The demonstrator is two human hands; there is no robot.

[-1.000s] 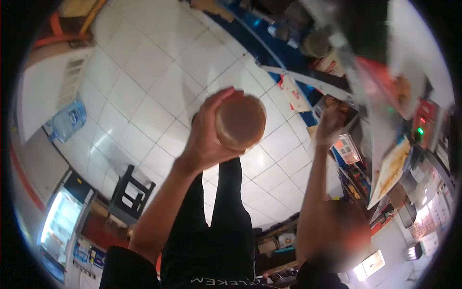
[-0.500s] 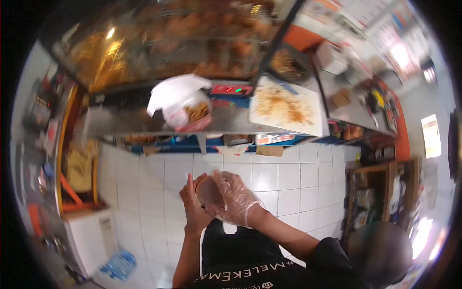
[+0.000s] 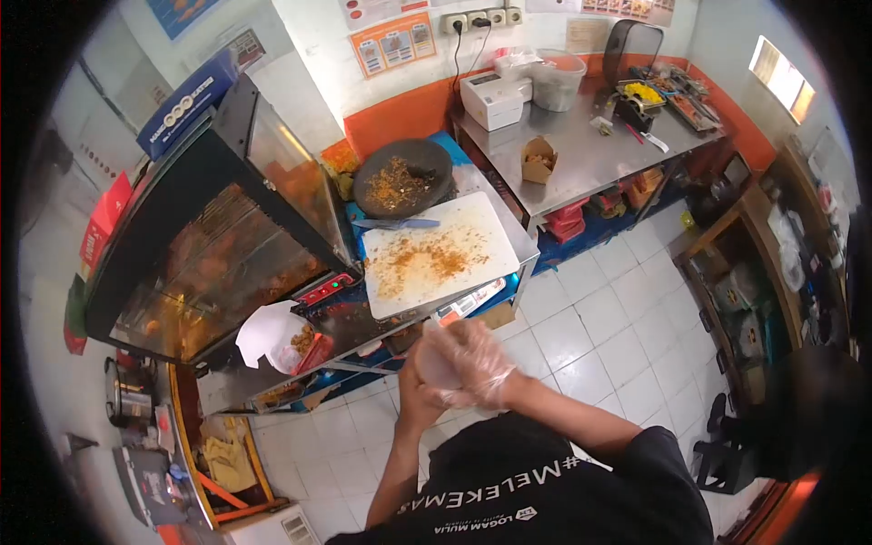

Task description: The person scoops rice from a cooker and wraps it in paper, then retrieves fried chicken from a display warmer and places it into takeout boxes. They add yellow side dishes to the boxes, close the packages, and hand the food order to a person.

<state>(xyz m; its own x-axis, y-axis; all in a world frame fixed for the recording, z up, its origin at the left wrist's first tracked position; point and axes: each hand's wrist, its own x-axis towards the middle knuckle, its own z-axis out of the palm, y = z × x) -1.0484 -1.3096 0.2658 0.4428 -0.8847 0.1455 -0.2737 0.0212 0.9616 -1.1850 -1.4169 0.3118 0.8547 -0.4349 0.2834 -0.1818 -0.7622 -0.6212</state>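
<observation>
My left hand (image 3: 420,392) is wrapped round the side of a round container (image 3: 438,367) with a pale, translucent top. In a clear plastic glove, my right hand (image 3: 480,365) lies over the container's right side and lid, its fingers pressed against it. Both hands are in front of my chest, just below the counter edge. Beyond them a white cutting board (image 3: 440,254) is covered in brown crumbs, with a blue-handled knife (image 3: 395,223) at its far edge. A dark stone mortar (image 3: 402,177) with reddish-brown paste stands behind the board.
A glass display case (image 3: 218,245) stands left, with an open white and red food box (image 3: 282,341) before it. On the steel table (image 3: 581,168) at the right are a brown carton (image 3: 539,160), a white printer (image 3: 493,98) and a clear tub (image 3: 557,80). Wooden shelves (image 3: 749,213) stand far right.
The view has swung from the floor to the counter and then rightward. My gloved right hand, earlier apart at the right, has come onto the container held in my left hand.
</observation>
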